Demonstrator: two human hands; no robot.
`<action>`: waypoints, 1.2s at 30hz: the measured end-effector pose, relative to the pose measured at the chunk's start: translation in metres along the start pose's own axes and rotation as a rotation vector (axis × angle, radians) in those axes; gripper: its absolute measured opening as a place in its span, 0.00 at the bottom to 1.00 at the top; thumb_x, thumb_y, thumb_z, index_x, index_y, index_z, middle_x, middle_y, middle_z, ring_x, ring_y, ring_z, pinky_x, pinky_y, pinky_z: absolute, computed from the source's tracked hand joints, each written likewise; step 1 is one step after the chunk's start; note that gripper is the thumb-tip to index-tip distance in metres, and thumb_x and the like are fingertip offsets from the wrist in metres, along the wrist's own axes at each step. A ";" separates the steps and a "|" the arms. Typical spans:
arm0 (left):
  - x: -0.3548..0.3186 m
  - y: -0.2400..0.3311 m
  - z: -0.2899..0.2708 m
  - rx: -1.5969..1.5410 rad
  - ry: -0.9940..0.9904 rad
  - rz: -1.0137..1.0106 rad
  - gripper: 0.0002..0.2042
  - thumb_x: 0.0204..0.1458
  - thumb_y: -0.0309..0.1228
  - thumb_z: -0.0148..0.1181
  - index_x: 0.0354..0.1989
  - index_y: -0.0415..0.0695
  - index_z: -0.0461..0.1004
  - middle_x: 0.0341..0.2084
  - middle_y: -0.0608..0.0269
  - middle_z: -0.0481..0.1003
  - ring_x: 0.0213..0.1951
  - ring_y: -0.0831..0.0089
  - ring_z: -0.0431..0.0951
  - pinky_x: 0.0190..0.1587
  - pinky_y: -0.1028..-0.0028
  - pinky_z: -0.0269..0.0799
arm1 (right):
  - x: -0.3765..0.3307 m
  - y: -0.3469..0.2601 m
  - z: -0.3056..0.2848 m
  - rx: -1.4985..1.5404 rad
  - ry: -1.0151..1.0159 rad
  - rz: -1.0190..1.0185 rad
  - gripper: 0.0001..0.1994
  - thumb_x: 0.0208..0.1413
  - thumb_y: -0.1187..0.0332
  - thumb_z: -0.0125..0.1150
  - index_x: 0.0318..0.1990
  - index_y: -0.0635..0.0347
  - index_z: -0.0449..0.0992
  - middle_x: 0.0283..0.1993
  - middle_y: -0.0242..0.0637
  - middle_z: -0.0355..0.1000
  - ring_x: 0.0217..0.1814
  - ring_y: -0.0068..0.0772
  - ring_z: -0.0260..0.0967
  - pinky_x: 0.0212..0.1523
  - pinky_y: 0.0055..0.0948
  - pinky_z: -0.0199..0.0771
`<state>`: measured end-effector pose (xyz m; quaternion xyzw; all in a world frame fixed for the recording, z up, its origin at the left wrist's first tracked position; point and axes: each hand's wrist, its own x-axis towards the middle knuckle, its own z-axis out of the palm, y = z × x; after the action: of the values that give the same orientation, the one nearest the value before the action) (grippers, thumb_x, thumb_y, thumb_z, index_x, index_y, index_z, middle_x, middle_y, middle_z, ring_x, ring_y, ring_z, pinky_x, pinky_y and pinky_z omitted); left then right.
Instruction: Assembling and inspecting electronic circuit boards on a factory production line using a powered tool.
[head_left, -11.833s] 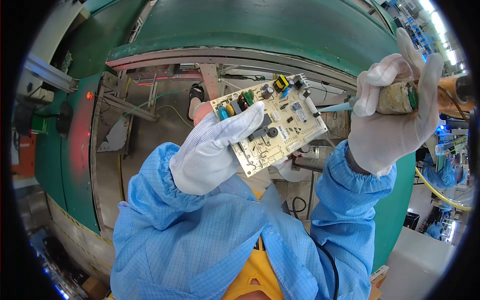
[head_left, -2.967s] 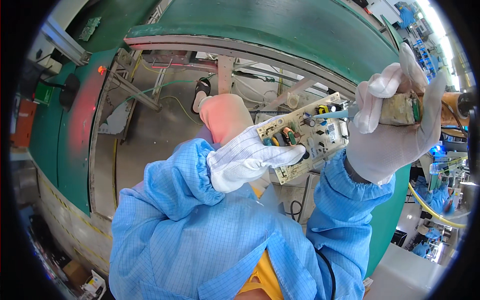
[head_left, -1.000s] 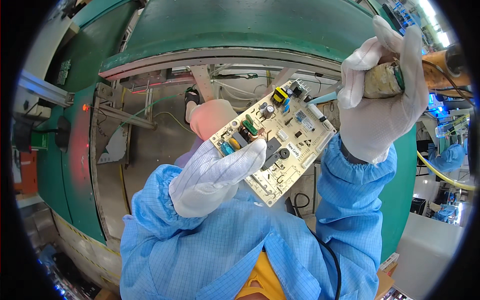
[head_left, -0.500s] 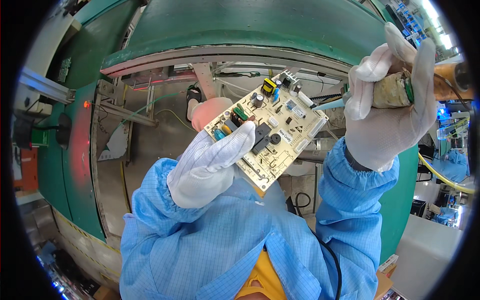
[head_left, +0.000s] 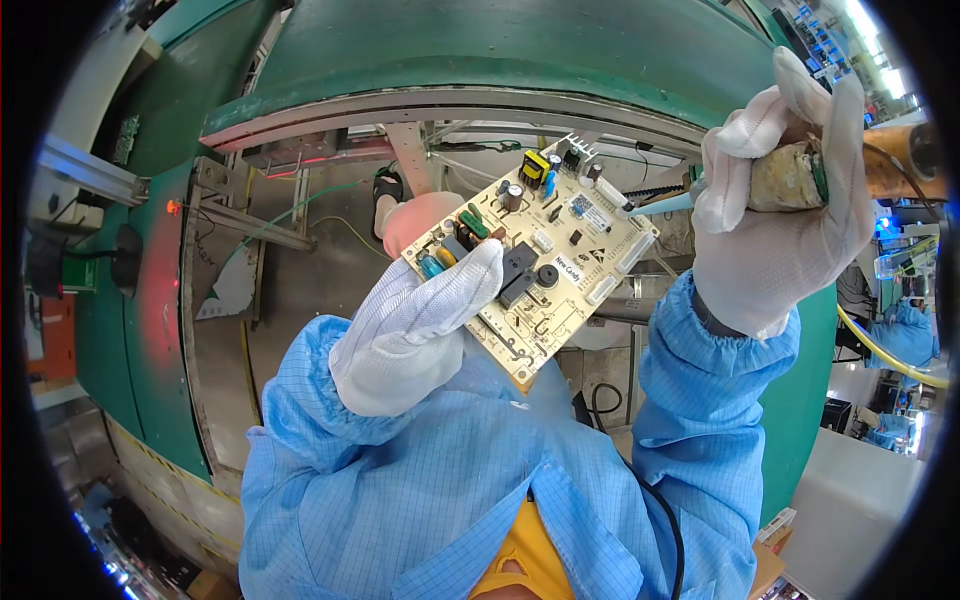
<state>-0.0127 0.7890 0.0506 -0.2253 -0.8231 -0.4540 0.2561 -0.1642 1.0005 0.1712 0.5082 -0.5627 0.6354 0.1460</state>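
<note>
My left hand, in a white glove, grips the lower left edge of a cream circuit board, thumb on top. The board is tilted, component side up, with a yellow transformer, black relays, capacitors and white connectors. At the upper right my right hand, also gloved, is closed around a worn, beige, tape-wrapped object with a green edge; its kind is unclear. An orange-brown cylinder lies just beyond that hand, and whether it is joined to the wrapped object cannot be seen. The right hand is apart from the board.
A green conveyor belt with a metal rail runs across the far side. Another green surface stands at the left, beside a red light. A yellow hose curves at the right. A sandalled foot shows below the belt.
My left hand and the circuit board have shifted very slightly left. My right hand has barely moved, its grip unchanged.
</note>
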 end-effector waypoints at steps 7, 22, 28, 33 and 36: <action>0.012 0.019 -0.004 -0.894 0.127 -1.089 0.16 0.54 0.15 0.54 0.52 0.31 0.70 0.50 0.56 0.74 0.50 0.71 0.75 0.54 0.75 0.72 | -0.002 -0.003 0.007 -0.080 0.210 0.030 0.18 0.62 0.66 0.49 0.57 0.62 0.69 0.39 0.48 0.72 0.29 0.28 0.69 0.18 0.20 0.69; 0.060 -0.037 -0.110 -0.952 0.397 -0.673 0.16 0.56 0.27 0.57 0.53 0.34 0.70 0.46 0.58 0.76 0.45 0.71 0.77 0.50 0.74 0.73 | 0.003 -0.010 -0.035 0.549 0.314 0.430 0.48 0.49 0.44 0.62 0.68 0.69 0.48 0.47 0.38 0.58 0.49 0.32 0.55 0.47 0.28 0.58; 0.054 -0.125 -0.251 0.421 0.398 -0.379 0.22 0.53 0.30 0.61 0.56 0.37 0.68 0.47 0.61 0.76 0.47 0.71 0.77 0.51 0.74 0.70 | 0.005 0.019 -0.106 -0.045 0.310 0.708 0.33 0.64 0.48 0.43 0.64 0.69 0.57 0.52 0.43 0.65 0.45 0.29 0.62 0.45 0.28 0.63; 0.045 -0.225 -0.331 0.946 0.608 -0.556 0.25 0.50 0.35 0.62 0.58 0.49 0.67 0.43 0.50 0.77 0.45 0.58 0.78 0.46 0.66 0.72 | -0.007 0.082 -0.158 -0.214 0.436 0.949 0.29 0.58 0.49 0.56 0.59 0.61 0.66 0.48 0.37 0.68 0.44 0.26 0.66 0.45 0.26 0.66; 0.029 -0.250 -0.364 1.104 0.532 -0.838 0.30 0.48 0.37 0.62 0.62 0.53 0.62 0.42 0.47 0.77 0.46 0.53 0.77 0.47 0.62 0.72 | -0.018 0.127 -0.199 -0.421 0.466 1.037 0.22 0.56 0.50 0.60 0.47 0.59 0.70 0.37 0.29 0.68 0.34 0.22 0.65 0.32 0.22 0.64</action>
<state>-0.1068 0.3567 0.0768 0.3869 -0.8586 -0.0733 0.3282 -0.3484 1.1381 0.1148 -0.0246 -0.8038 0.5934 0.0340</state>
